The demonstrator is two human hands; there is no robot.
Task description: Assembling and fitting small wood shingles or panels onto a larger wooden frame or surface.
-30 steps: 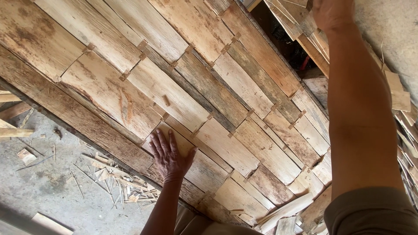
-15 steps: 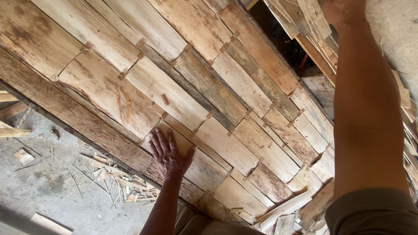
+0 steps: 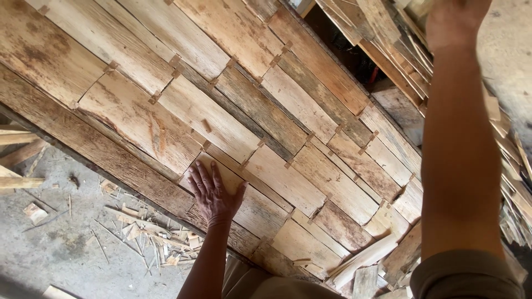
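Head view: left hand [image 3: 212,195] flat on planks [image 3: 260,111].

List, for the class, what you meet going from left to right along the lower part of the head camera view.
Concrete floor → wood scraps and splinters → left hand flat on the wooden plank panel → loose pale wood strip → right forearm, reaching up.

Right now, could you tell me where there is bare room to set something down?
The plank panel lies bare beyond the left hand. The floor is open at its lower-left edge. Crowded: the scrap pile near the right hand, and splinters.
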